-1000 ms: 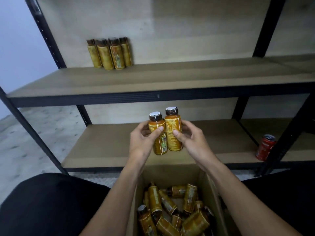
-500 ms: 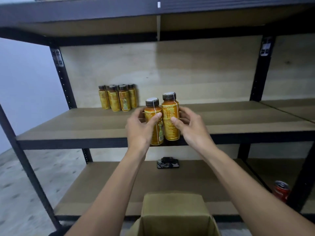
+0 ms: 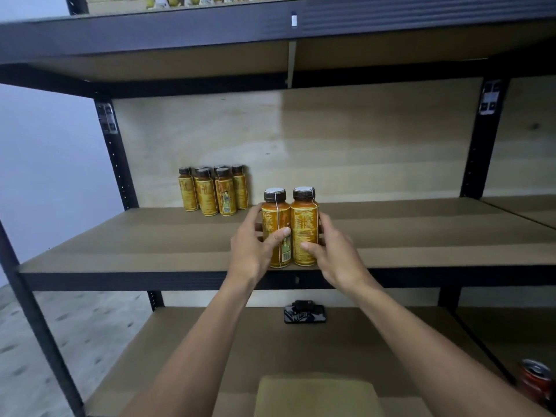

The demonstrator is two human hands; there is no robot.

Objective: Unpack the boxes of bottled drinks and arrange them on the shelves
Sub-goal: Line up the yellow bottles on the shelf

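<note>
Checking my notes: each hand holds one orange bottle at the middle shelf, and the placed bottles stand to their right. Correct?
No: the head view shows the placed bottles to the left of the held bottles. The left hand and right hand do hold one each.

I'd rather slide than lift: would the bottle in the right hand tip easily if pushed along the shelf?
Probably tippy: the bottle is tall and narrow, so a high push could topple it. It looks rigid, undented under the right hand. Touching the second bottle in the left hand, it is likely steadier.
</note>
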